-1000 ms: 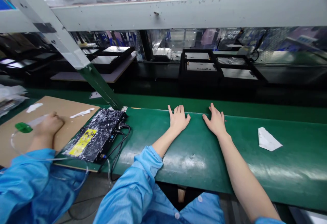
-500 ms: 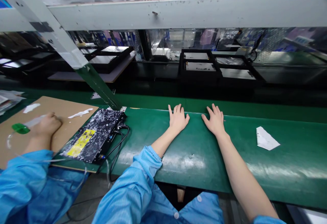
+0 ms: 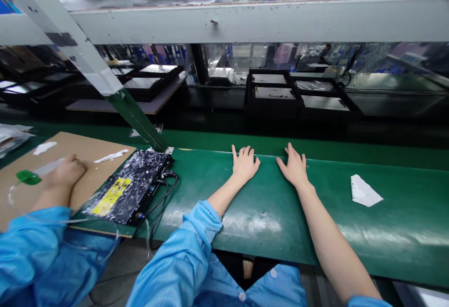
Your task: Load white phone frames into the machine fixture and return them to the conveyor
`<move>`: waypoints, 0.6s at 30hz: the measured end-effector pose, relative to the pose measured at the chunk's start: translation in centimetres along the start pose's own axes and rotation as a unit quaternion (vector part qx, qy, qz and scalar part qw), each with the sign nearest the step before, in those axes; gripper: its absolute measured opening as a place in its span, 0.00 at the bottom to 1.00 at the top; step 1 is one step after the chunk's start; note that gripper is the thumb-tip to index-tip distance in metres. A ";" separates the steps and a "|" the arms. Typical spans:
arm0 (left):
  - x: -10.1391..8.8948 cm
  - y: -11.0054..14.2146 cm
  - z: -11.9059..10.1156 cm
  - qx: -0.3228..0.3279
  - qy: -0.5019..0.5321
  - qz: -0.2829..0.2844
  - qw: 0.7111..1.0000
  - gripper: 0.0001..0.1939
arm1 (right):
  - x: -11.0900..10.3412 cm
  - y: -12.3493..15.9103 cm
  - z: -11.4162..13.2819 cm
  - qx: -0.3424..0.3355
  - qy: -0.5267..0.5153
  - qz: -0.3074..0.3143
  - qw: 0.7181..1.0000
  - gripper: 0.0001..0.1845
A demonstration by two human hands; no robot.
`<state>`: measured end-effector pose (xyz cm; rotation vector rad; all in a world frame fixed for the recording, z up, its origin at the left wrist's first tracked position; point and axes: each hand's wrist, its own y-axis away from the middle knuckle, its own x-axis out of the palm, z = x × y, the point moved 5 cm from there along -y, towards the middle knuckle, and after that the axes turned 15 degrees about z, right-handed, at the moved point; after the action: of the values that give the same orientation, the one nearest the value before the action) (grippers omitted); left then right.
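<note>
Head view, centre of frame: left hand (image 3: 244, 164) and right hand (image 3: 293, 167) flat, palms down, on green belt (image 3: 266, 213) of the desk, side by side near its far edge. Fingers spread apart, clamped on nothing. White paper scrap (image 3: 364, 191) at right of frame, well apart from right hand. Judgement: best to keep palms light and flat on belt, clear of cable (image 3: 163, 199) at left.

Left of frame: co-worker's hand (image 3: 66, 172) on brown board (image 3: 80, 150), near green cap (image 3: 28, 176); black speckled unit (image 3: 131, 185) with yellow label overlapping board edge.

Containers: black trays (image 3: 277, 93) at upper centre, beyond belt, holding flat pale panels; contents otherwise too small to tell.
</note>
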<state>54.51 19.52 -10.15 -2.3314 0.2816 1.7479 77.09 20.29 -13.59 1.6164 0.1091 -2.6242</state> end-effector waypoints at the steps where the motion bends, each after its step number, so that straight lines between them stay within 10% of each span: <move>1: -0.1 0.0 0.0 0.002 0.001 -0.002 1.000 0.24 | 0.0 0.0 0.1 -0.003 0.001 0.001 1.000 0.43; 6: -0.4 0.4 -0.3 -0.007 -0.010 -0.004 1.000 0.21 | -0.2 0.3 0.3 -0.008 0.015 -0.008 1.000 0.33; 18: 1.9 1.3 -1.0 0.003 -0.058 -0.017 0.998 0.23 | 1.2 0.5 -2.9 -0.050 -0.038 -0.026 0.998 0.47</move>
<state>55.57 17.96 -11.76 -2.2067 0.2267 1.8547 79.21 20.04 -15.99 1.5019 0.2774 -2.6663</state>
